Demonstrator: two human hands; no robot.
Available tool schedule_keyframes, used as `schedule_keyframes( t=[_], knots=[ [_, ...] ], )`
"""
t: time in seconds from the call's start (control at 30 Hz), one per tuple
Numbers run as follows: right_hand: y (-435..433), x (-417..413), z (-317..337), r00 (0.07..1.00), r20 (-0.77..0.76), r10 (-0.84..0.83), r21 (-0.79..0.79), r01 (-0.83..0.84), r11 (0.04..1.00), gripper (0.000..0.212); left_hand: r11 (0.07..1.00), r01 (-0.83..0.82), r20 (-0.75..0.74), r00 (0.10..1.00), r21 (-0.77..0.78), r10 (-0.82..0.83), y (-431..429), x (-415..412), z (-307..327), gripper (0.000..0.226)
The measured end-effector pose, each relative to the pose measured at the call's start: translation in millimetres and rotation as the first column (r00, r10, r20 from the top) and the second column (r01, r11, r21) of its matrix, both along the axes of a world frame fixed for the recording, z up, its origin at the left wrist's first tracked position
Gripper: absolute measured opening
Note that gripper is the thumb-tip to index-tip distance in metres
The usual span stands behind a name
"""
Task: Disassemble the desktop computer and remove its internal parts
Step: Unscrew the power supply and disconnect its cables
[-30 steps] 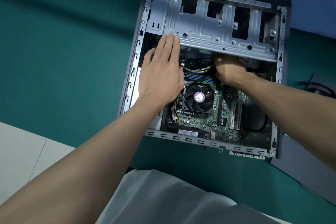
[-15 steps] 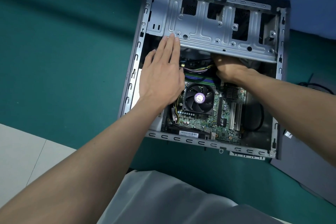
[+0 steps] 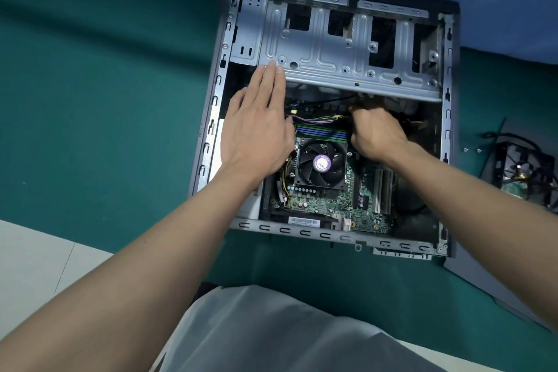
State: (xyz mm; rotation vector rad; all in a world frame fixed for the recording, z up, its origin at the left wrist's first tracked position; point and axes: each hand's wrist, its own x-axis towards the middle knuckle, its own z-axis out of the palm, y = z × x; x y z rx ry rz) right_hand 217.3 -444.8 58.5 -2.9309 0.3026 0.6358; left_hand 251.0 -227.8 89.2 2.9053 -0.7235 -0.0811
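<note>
The open desktop case (image 3: 211,118) lies on its side on a green mat. Inside I see the green motherboard (image 3: 356,205), the black CPU fan (image 3: 321,164) with a purple label, and the silver drive cage (image 3: 341,57) at the far end. My left hand (image 3: 256,127) lies flat with straight fingers, the fingertips touching the cage's lower left corner. My right hand (image 3: 374,133) is curled just under the cage edge, gripping a bundle of cables (image 3: 326,119); its fingertips are hidden.
A removed part with a fan and black cables (image 3: 525,172) lies on the mat to the right of the case, beside two small screws (image 3: 472,149). A grey side panel (image 3: 495,290) lies at the lower right. White floor shows at the lower left.
My right hand has drawn back a little from under the drive cage toward me. The left hand stays in place. My head has shifted, bringing the removed part at the right into view.
</note>
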Motion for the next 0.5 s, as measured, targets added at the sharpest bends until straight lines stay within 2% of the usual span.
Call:
schedule_keyframes(
  t=[0.07, 0.13, 0.2, 0.27, 0.4, 0.5],
  knots=[
    [2.5, -12.2, 2.5, 0.998, 0.039, -0.059, 0.078, 0.056, 0.995, 0.043, 1.000, 0.000, -0.001, 1.000, 0.005, 0.000, 0.3, -0.4, 1.0, 0.072],
    [8.4, -25.0, 8.8, 0.982, 0.184, -0.043, 0.162, 0.013, 0.987, 0.047, 1.000, 0.000, -0.008, 1.000, 0.011, 0.000, 0.4, -0.5, 1.3, 0.072],
    [19.2, -37.8, 18.1, 0.921, 0.384, 0.074, 0.203, -0.162, 0.966, 0.043, 1.000, -0.003, -0.008, 1.000, 0.012, 0.003, 0.7, -0.8, 1.6, 0.073],
    [31.5, -47.5, 28.4, 0.844, 0.479, 0.241, 0.202, -0.373, 0.906, 0.039, 1.000, -0.007, -0.002, 1.000, 0.004, 0.007, 0.7, -1.3, 2.5, 0.073],
    [52.8, -48.8, 34.7, 0.671, 0.439, 0.597, 0.094, -0.696, 0.712, 0.042, 0.999, -0.012, -0.008, 1.000, -0.036, 0.012, 2.5, -3.7, 6.0, 0.068],
    [67.9, -43.9, 29.0, 0.561, 0.358, 0.746, 0.037, -0.807, 0.589, 0.036, 0.998, 0.003, -0.008, 1.000, -0.061, -0.003, 7.8, -6.3, 10.5, 0.061]
  ],
)
